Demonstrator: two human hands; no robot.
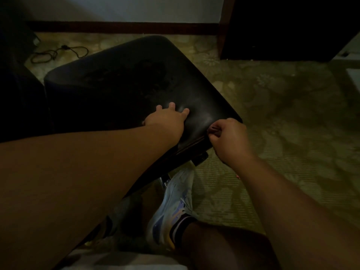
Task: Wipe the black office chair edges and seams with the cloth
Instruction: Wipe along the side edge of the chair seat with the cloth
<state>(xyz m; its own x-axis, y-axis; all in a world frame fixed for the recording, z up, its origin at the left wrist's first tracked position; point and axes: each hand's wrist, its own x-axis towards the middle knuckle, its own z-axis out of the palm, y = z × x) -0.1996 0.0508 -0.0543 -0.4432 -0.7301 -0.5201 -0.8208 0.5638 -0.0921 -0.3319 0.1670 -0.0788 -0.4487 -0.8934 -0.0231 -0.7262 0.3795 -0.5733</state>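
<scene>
The black office chair seat (124, 88) fills the middle of the view, its near edge running down to the left. My left hand (167, 118) lies on the seat close to that edge, fingers spread and pressing on the leather. My right hand (228, 138) is curled at the seat's near right corner, along the edge seam. Its fingertips pinch a small dark bit that looks like the cloth (213, 129); most of it is hidden in the dim light.
Patterned green carpet (282, 114) covers the floor. A black cable (58, 52) lies at the far left near the baseboard. A dark cabinet (282, 26) stands at the back right. My light sneaker (173, 207) is under the seat, next to the chair's metal base.
</scene>
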